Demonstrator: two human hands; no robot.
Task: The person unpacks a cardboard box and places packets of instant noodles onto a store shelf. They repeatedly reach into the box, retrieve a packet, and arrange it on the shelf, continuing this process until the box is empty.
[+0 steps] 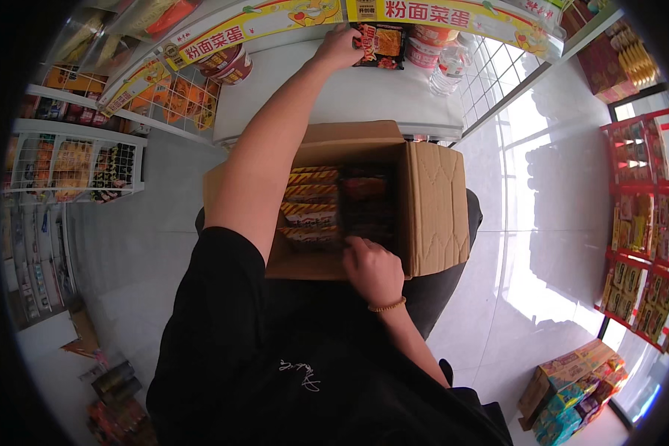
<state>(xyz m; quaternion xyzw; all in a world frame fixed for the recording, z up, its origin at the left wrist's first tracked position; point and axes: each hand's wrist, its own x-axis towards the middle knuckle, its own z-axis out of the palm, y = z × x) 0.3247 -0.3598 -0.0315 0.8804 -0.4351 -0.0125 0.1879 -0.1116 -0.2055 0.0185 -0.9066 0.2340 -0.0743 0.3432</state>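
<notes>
On the white shelf board (279, 92) in front of me, my left hand (340, 47) grips the left edge of a black instant-noodle packet (389, 47) with red and orange print. My right hand (374, 267), its fingers curled, is over the near edge of an open cardboard box (437, 209). Whether those fingers hold anything is unclear, as their tips are blurred against dark contents. Inside the box, a row of yellow-and-red striped packets (312, 212) stands on the left. Dark packets (363, 192) fill the shadowed right side.
Beside the black packet stand pink noodle tubs (423, 53) and a clear plastic bottle (450, 72). Brown noodle tubs (227, 62) sit at the shelf's left. A printed shelf strip (423, 15) overhangs the board. White wire mesh (493, 72) closes the right end.
</notes>
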